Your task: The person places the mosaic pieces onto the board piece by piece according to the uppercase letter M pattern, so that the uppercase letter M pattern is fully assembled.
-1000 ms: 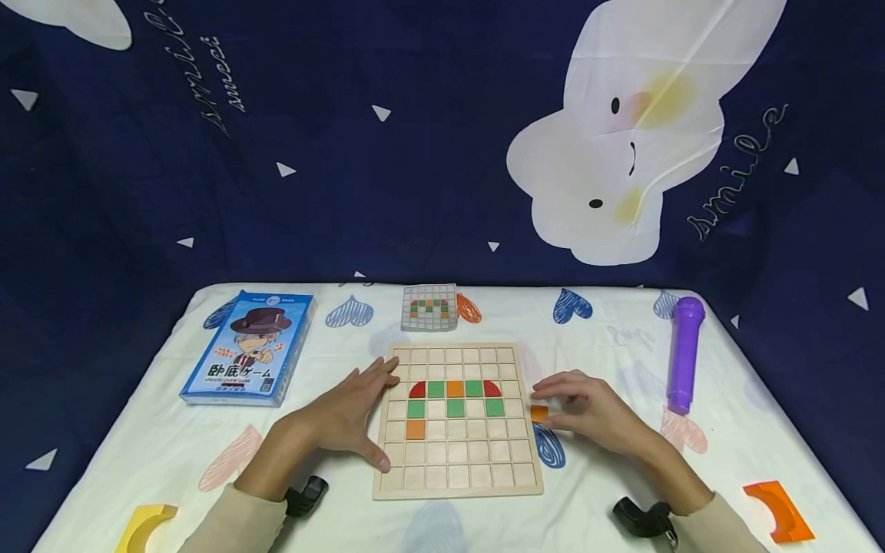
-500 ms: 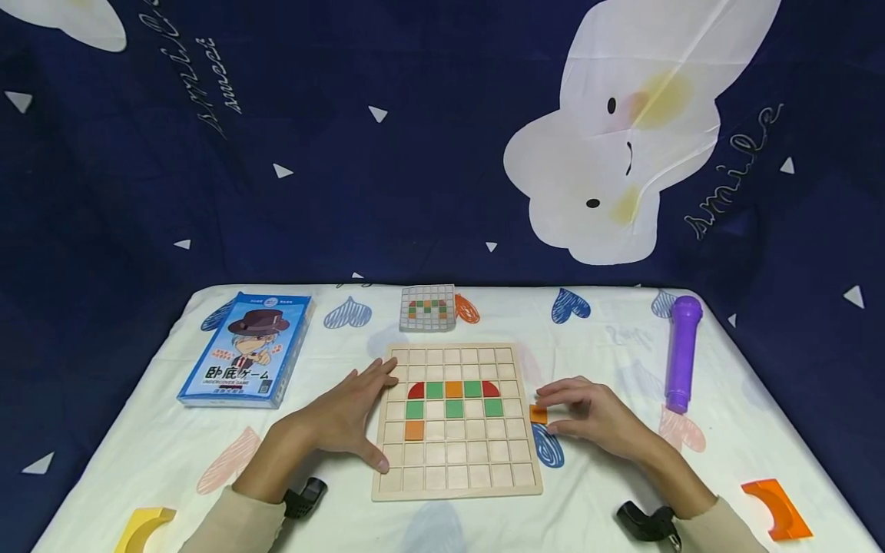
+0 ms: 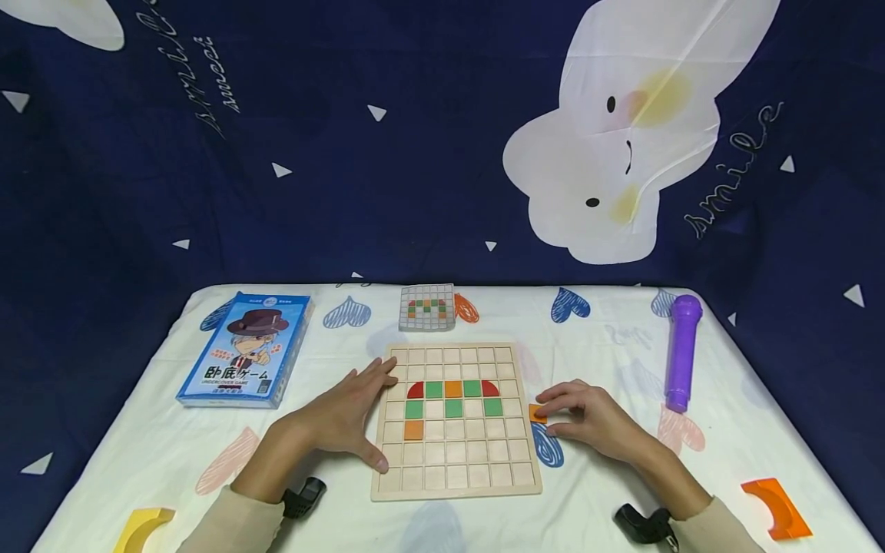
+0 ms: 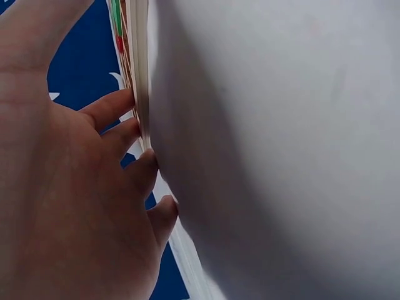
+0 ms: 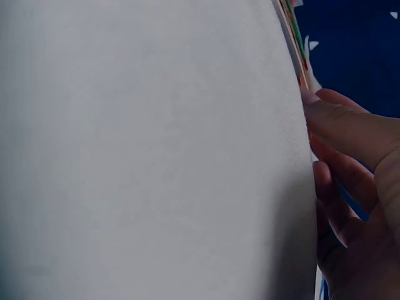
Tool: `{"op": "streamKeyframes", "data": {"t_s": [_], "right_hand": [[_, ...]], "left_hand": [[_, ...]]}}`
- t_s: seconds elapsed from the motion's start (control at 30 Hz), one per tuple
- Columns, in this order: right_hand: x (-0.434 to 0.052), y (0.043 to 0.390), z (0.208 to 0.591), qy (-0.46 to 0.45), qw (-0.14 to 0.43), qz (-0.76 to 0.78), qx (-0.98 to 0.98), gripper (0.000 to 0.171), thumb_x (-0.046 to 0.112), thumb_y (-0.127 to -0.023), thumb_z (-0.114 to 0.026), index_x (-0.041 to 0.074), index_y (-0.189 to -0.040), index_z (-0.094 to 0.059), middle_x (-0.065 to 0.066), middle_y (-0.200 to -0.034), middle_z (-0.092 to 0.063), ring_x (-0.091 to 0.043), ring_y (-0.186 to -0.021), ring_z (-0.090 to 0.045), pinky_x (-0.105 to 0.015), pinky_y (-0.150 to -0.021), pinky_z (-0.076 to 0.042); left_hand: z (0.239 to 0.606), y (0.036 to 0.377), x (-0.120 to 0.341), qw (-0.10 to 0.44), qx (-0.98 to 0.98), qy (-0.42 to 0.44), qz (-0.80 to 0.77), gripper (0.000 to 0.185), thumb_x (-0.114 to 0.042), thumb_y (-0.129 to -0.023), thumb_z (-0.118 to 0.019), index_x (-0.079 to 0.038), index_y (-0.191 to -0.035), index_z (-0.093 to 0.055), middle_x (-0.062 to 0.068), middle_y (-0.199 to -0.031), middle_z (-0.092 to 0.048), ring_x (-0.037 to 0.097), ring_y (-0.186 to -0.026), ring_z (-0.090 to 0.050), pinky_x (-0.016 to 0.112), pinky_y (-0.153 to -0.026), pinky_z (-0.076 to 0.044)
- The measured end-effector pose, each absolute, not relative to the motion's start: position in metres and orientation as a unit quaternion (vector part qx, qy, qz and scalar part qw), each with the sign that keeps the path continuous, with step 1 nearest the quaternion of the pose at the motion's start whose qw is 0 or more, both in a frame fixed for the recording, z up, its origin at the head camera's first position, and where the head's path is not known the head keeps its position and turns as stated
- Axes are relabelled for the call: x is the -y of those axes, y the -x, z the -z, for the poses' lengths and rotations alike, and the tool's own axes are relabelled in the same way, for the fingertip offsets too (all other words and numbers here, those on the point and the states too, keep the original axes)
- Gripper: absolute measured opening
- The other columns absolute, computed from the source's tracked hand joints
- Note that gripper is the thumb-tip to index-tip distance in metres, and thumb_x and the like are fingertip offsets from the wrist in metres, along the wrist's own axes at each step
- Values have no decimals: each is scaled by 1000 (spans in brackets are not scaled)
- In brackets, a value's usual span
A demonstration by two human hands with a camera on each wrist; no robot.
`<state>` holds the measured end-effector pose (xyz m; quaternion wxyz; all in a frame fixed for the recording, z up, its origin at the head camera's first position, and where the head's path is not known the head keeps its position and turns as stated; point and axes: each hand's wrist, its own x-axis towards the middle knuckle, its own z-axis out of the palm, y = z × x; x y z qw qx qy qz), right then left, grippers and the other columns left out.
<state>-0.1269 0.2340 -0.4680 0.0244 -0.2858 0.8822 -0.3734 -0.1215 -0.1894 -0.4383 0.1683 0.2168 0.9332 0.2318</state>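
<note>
A wooden grid board (image 3: 456, 453) lies flat at the middle of the table. Set in it are two red quarter-round tiles (image 3: 490, 389), several green square tiles (image 3: 453, 408) and two orange square tiles (image 3: 413, 430). My left hand (image 3: 332, 415) is spread along the board's left edge, fingertips at the upper part and thumb lower down. Another orange square tile (image 3: 536, 413) lies just off the board's right edge. My right hand (image 3: 594, 418) is beside it, fingertips at its right side and thumb slightly apart below. Both wrist views show mostly white cloth past the fingers.
Behind the board lies a small pattern card (image 3: 427, 307) with a similar coloured layout. A blue game box (image 3: 249, 349) is at the left, and a purple microphone-shaped toy (image 3: 683, 353) at the right. Near the front are a yellow arch block (image 3: 144, 528) and an orange one (image 3: 780, 508).
My right thumb has drawn back a little from the loose orange tile, while the fingertips stay by it. My left hand holds its place, and the whole head view has shifted slightly.
</note>
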Motion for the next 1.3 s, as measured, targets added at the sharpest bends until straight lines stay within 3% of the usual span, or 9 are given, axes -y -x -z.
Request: {"op": "streamKeyframes", "data": {"t_s": [0.5,1.3], "right_hand": [[-231,127,464,271,38,353,-895,16,19,-85,-82,26,-99,-82,9,-109,-76,-9,-106,-67,-22,-96,-54],[-225,127,456,256,23,400,-880,17,11,-84,-82,16,-100,-83,1,-110,-76,0,-101,-68,-10,-87,-53]], "left_hand": [[436,120,190,166,-932,-223,-233,132,-68,-48,-93,-7,-153,-41,11,-173,-17,38,-161,-13,62,-131,-16],[437,120,191,165,-931,-225,-237,130,-67,-49,-94,-6,-152,-42,12,-173,-17,39,-161,-14,62,-131,-16]]}}
